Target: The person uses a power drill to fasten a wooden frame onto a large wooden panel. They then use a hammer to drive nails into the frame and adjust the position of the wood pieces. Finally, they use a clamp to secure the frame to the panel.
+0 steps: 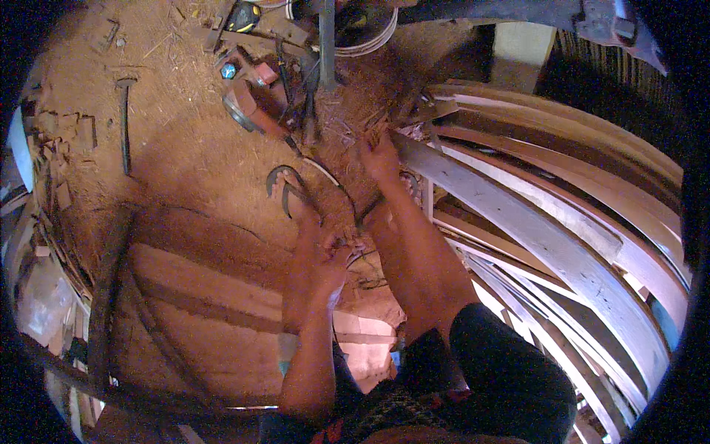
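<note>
My left hand (334,263) is raised in front of my left shin, its fingers curled close together. What they hold, if anything, is too small and dark to make out. My left foot wears a dark flip-flop (287,189) on the red earth floor. My bare right foot (381,157) presses on the near end of a pale wooden plank (518,214), which runs off to the right. No right hand shows; black shorts (510,370) and my right leg fill that side.
Curved stacks of long boards (592,170) fill the right side. Tools, a tape measure (242,15) and scrap wood (255,103) lie on the sawdust-strewn ground ahead. A hammer (124,122) lies to the left. A dark wooden frame (111,296) lies at lower left.
</note>
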`<action>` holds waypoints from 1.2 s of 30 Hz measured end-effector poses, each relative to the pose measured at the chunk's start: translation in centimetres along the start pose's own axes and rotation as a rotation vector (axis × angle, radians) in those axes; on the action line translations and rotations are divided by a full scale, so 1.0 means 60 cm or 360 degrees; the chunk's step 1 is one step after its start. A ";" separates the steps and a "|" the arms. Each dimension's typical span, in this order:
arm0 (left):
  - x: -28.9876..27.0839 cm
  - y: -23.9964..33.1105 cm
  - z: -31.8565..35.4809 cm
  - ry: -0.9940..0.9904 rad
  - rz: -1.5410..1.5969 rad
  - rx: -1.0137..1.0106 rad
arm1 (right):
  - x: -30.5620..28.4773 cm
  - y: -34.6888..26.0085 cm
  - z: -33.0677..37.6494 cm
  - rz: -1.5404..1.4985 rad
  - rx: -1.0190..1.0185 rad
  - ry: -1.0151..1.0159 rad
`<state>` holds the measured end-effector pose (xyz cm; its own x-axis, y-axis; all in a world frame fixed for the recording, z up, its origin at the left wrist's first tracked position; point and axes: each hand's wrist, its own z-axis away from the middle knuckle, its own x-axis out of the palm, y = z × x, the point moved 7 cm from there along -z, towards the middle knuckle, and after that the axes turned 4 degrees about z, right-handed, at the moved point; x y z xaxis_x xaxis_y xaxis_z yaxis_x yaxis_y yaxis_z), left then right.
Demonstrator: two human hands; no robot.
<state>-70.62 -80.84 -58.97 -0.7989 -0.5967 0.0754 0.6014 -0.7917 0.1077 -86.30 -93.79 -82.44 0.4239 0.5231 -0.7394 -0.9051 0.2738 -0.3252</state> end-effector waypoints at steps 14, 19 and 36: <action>-0.030 -0.056 -0.036 -0.0083 0.0851 0.0035 | -0.195 -0.137 0.313 -0.0390 -0.0419 -0.1430; -0.026 -0.003 -0.016 0.0087 0.0746 0.0021 | -0.142 -0.091 0.324 -0.0487 -0.0491 -0.1215; -0.057 -0.079 -0.047 0.0167 0.0619 -0.0092 | 0.078 0.030 -0.002 0.0266 -0.0532 -0.0209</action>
<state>-70.72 -75.39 -62.56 -0.5087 -0.8609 -0.0024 0.8604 -0.5085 0.0352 -85.98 -90.97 -86.55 0.2505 0.6431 -0.7236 -0.9135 -0.0905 -0.3966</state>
